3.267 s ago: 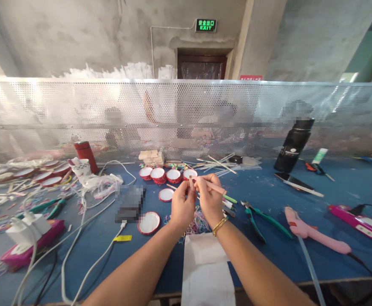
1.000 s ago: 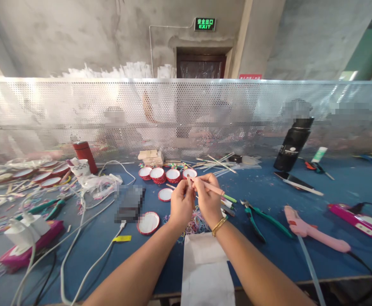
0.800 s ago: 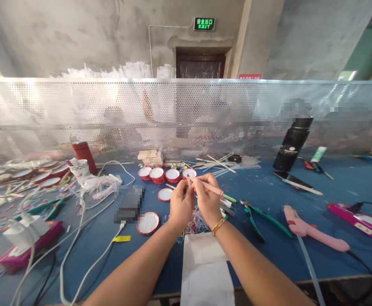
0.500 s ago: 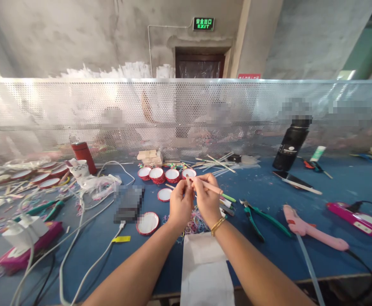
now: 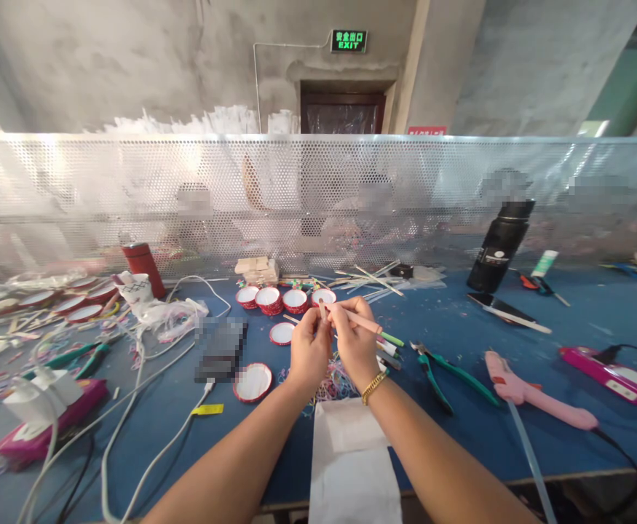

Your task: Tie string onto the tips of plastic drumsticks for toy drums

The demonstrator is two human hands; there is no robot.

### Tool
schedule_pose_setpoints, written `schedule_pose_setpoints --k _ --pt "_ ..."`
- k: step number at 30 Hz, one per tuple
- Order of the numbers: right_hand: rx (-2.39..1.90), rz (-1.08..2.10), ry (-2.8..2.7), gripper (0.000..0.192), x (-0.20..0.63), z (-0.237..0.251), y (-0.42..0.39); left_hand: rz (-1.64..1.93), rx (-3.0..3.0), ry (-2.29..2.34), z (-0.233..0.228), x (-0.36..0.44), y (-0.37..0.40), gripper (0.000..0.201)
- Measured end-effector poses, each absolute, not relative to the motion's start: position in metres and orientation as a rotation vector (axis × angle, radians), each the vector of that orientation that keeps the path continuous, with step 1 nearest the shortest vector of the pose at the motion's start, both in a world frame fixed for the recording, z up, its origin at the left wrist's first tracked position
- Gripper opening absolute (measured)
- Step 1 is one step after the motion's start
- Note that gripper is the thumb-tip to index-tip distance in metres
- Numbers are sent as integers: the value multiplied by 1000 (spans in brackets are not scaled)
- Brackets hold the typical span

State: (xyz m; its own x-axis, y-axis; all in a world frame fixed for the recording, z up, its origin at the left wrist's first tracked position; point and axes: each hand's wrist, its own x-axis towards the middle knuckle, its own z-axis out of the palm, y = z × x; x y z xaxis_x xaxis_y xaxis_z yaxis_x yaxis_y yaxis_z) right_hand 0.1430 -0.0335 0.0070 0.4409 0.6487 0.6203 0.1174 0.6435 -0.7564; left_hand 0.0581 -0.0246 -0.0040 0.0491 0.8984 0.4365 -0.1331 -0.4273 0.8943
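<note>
My left hand (image 5: 310,353) is closed in a pinch on a small flat wooden stick (image 5: 322,311), held upright at the fingertips. In my right hand (image 5: 355,348) is a slim peach-coloured pen (image 5: 370,324), gripped as for writing, its tip end close to the stick. The fingers partly hide both things. Behind my hands stand stacks of round red-rimmed white discs (image 5: 295,299). Two more discs lie left of my left hand, one of them a larger disc (image 5: 253,382). Below my hands is a tangle of coloured threads (image 5: 333,382).
Right of my hands lie green-handled pliers (image 5: 460,375), a pink glue gun (image 5: 536,397) and a magenta power strip (image 5: 613,375). A black bottle (image 5: 496,251) stands behind them. At left are a phone (image 5: 221,349), white cables (image 5: 132,407) and a red bottle (image 5: 144,269). White paper (image 5: 354,466) overhangs the front edge.
</note>
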Motion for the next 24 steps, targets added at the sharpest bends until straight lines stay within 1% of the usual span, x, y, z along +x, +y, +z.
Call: schedule_pose_setpoints --k 5,17,21,24 --pt "-852 374 -1087 26 143 6 -33 1521 1475 821 -5 58 -24 31" --pt "-799 410 -1084 25 145 9 -34 1510 1389 759 -2 60 -25 42" --pt "-831 424 -1069 28 146 10 -35 1533 1408 756 3 58 -28 44" --pt "-837 420 -1087 25 147 7 -32 1510 1394 763 5 58 -29 46"
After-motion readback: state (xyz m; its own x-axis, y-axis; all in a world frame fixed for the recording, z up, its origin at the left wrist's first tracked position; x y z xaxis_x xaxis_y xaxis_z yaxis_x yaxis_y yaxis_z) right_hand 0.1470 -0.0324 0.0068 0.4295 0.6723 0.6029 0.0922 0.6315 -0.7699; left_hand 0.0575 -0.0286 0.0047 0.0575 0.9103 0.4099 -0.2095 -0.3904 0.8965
